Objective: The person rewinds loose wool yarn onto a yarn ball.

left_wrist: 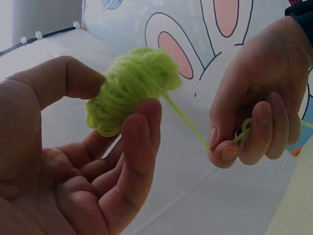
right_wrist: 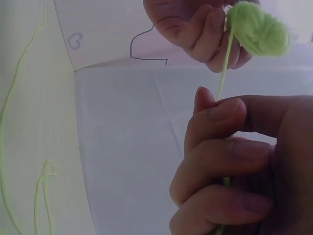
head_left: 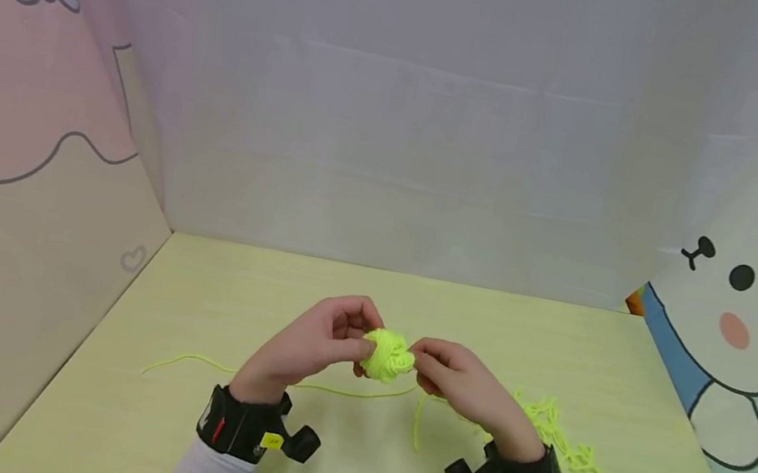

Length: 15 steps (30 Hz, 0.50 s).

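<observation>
A small ball of neon yellow-green yarn (head_left: 388,357) is held up above the table, pinched between thumb and fingers of my left hand (head_left: 319,338). In the left wrist view the yarn ball (left_wrist: 132,88) shows neat parallel wraps. My right hand (head_left: 464,378) is close by on the right. Between its thumb and index finger it pinches the strand (left_wrist: 188,122) that leads off the ball. The right wrist view shows this strand (right_wrist: 225,68) stretched straight from ball to fingertips, then passing under the curled fingers of the right hand (right_wrist: 230,156).
A tangled heap of the same yarn (head_left: 553,432) lies on the pale table (head_left: 176,437), partly behind the right wrist. One long loose end (head_left: 193,358) trails to the left across the tabletop. White and cartoon-printed panels surround the table at the back and sides.
</observation>
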Each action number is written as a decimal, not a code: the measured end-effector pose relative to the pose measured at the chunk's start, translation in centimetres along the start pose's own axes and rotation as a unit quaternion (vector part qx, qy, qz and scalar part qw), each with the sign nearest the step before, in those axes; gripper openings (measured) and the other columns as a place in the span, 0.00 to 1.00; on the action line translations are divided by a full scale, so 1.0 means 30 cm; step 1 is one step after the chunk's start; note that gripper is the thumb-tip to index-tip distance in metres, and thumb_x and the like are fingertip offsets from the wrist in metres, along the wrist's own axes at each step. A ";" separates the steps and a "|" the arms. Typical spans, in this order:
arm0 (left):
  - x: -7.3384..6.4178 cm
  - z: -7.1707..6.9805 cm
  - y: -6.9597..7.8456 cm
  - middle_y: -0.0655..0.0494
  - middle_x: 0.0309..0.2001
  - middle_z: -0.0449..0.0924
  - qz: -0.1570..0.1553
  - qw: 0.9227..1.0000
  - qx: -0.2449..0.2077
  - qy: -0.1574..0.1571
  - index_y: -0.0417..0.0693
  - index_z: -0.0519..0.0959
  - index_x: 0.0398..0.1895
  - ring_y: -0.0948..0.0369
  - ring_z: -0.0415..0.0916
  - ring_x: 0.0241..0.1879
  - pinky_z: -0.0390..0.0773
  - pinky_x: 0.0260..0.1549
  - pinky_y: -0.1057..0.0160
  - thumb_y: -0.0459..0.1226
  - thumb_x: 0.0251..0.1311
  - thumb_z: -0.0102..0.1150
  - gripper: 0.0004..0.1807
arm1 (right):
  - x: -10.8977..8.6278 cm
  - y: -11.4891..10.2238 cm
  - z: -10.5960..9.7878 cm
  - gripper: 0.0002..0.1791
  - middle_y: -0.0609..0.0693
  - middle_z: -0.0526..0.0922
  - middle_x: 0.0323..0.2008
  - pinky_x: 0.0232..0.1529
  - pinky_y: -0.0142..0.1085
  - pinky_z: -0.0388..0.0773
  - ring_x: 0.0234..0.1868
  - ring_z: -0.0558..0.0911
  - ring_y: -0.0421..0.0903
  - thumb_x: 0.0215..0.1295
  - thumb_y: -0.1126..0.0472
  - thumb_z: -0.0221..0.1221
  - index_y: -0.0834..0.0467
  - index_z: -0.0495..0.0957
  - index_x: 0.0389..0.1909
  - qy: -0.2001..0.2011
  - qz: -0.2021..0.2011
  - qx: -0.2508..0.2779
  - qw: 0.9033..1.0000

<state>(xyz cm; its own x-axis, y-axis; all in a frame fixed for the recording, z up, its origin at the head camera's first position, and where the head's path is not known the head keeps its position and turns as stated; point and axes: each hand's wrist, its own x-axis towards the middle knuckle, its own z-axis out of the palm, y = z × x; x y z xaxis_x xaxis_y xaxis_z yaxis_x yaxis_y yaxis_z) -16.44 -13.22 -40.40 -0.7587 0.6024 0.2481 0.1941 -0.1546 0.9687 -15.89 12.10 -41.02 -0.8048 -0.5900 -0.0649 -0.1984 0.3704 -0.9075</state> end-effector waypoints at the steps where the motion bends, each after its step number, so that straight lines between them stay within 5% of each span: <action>1: 0.000 0.002 0.000 0.44 0.34 0.81 -0.006 1.000 0.008 -0.012 0.36 0.74 0.41 0.51 0.78 0.27 0.81 0.28 0.63 0.26 0.63 0.55 0.05 | 0.001 0.000 -0.006 0.14 0.48 0.64 0.18 0.23 0.33 0.61 0.17 0.60 0.43 0.81 0.54 0.46 0.58 0.77 0.43 0.001 0.001 0.002 1.000; 5: 0.004 0.010 -0.003 0.46 0.31 0.82 -0.031 0.998 0.041 -0.031 0.39 0.75 0.40 0.50 0.78 0.27 0.81 0.27 0.64 0.29 0.62 0.57 0.05 | 0.010 -0.011 -0.031 0.14 0.47 0.63 0.18 0.23 0.34 0.61 0.17 0.60 0.43 0.81 0.54 0.45 0.57 0.77 0.44 0.006 0.002 0.007 1.000; 15: 0.011 0.022 -0.023 0.50 0.29 0.83 -0.066 0.990 0.125 0.014 0.47 0.77 0.39 0.47 0.78 0.26 0.78 0.25 0.64 0.32 0.60 0.59 0.06 | 0.043 -0.075 -0.073 0.17 0.48 0.64 0.19 0.24 0.35 0.59 0.18 0.60 0.44 0.81 0.54 0.44 0.59 0.78 0.44 0.009 -0.005 -0.023 1.000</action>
<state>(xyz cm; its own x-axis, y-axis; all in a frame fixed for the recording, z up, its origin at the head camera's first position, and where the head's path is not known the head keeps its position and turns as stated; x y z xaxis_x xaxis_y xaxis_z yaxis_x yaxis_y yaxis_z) -16.40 -12.39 -40.99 -0.8044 0.5813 0.1221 0.2369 0.1255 0.9634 -17.69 12.07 -38.14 -0.8122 -0.5815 -0.0477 -0.2319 0.3967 -0.8882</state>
